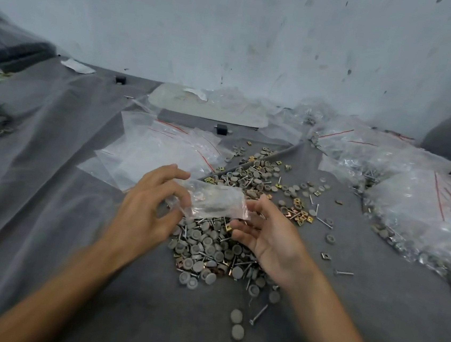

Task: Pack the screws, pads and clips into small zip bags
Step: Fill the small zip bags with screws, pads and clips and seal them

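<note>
Zip bag (215, 202) hangs mid-frame over the pile (210, 247) of pads, screws and clips; left hand (142, 206) pinches its left end; right hand (270, 237) lies palm-up, fingers loose, thumb at its right edge; pinched one-sidedly, the bag could sag and spill.

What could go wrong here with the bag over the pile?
1. The small zip bag is pinched at one end by the left hand. The right hand looks open, so the bag could slip or spill into the mixed pile.
2. Two stray pads and a screw lie between the forearms; a sweep might scatter them.
</note>
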### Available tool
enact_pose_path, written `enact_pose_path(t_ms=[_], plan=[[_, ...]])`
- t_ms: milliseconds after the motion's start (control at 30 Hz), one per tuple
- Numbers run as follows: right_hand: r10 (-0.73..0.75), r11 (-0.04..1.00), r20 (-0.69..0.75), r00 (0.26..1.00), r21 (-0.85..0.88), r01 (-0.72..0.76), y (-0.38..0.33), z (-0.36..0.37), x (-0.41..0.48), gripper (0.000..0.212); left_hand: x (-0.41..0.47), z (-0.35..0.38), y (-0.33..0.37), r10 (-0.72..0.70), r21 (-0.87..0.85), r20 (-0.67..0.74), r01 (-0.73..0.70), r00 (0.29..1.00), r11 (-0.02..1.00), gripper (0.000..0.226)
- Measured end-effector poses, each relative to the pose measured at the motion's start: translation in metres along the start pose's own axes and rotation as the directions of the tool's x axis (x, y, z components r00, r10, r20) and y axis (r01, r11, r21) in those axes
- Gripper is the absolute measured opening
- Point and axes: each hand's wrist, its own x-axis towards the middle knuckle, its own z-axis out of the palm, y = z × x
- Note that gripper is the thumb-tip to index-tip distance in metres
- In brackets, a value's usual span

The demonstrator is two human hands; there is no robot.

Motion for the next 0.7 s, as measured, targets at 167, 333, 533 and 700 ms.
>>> enact_pose_path(t_ms=[167,333,533,700], plan=[[-0.123,0.977,0.019,0.992,-0.174,0.125,0.006,0.004,-0.006,0.041,0.002,-0.003,-0.009,-0.079,0.209,0.214,0.034,0.974,0.977,0.044],[-0.323,0.695,0.131,0.937,-0.64,0.329,0.027,0.014,-0.009,0.037,0.0,0.005,0.008,-0.105,0.092,-0.007,0.106,0.994,0.99,0.022],[-0.379,0.251,0.33,0.865,-0.863,0.439,0.046,0.019,-0.02,0.048,-0.005,0.012,0.021,-0.075,0.127,0.123,0.059,0.99,0.99,0.033],[-0.509,-0.22,0.465,0.725,-0.884,0.413,0.052,0.026,-0.027,0.04,-0.007,0.014,0.022,-0.128,0.067,0.13,0.12,0.983,0.991,0.013]])
